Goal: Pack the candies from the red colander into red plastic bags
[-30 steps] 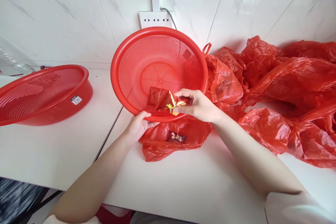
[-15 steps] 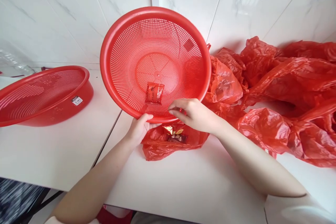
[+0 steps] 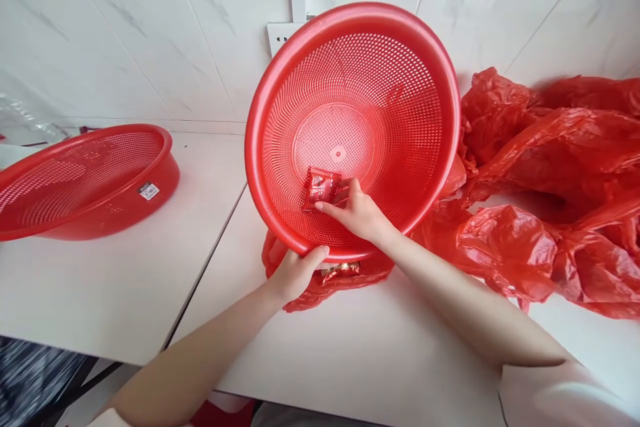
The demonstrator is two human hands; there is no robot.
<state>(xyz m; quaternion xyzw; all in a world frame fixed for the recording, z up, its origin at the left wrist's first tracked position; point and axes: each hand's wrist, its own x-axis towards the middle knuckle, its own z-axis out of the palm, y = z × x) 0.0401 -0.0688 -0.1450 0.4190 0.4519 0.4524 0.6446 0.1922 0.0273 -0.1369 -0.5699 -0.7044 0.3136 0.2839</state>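
A gold packet (image 3: 345, 269) already lies in the bag (image 3: 363, 280), while one red packet (image 3: 320, 185) is left in the tilted basket (image 3: 253, 140), its rim grasped by the left hand (image 3: 299, 273), the right hand (image 3: 357, 210) touching that packet, grip unclear.

The left forearm (image 3: 215, 340) angles inward, the left hand (image 3: 299, 275) curled in a grip, thumb uppermost. The right forearm (image 3: 450, 287) slants forward and leftward, the right hand (image 3: 361, 211) farther ahead, thumb extended.
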